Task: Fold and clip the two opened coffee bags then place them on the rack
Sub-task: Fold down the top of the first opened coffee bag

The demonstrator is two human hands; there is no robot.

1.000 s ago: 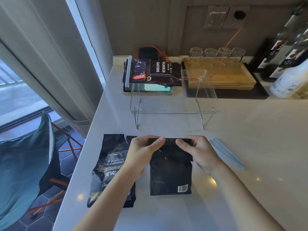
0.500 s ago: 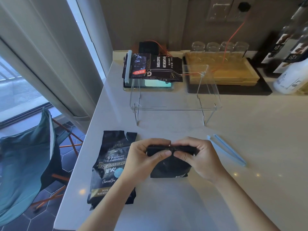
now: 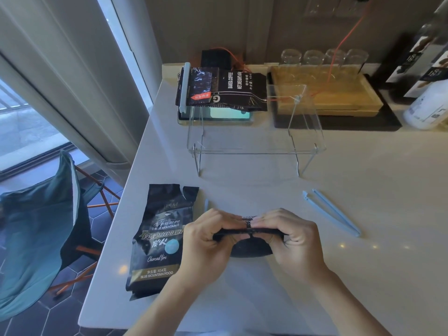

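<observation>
**Both hands pinching the folded top of the small black bag**

Nearest to me, both forearms reach in over the pale, smooth counter [image 3: 363, 190]. My left hand [image 3: 206, 246] and right hand [image 3: 291, 241] meet at the centre, fingers curled, each pinching the rolled top edge of the small black coffee bag [image 3: 252, 249]. The fold reads as a thin, dark, horizontal strip running between the two sets of fingertips. The bag body below the fold is matte black and mostly covered by the hands; only a rounded lower portion shows, resting on the counter.

Just left of the left hand lies the second coffee bag [image 3: 160, 241], flat on its back. It is glossy black film with gold and white print and a pale blue disc. Its top is torn open, with a ragged, notched edge.

Right of the hands, apart from them, lies a light blue plastic clip [image 3: 332, 213]: two long slim bars joined at the far end, spread in a narrow V. A short sliver of the same blue shows just beyond the left hand; I cannot tell what it is.

Farther out stands the rack [image 3: 257, 151], clear acrylic with thin upright legs. On its far left section rests a crinkled black foil bag [image 3: 223, 92], sealed along its left edge by a pale blue clip bar [image 3: 185, 87].

At the back wall sit a tan wooden tray [image 3: 327, 93] on a black mat, and a row of clear glasses [image 3: 322, 57].
</observation>
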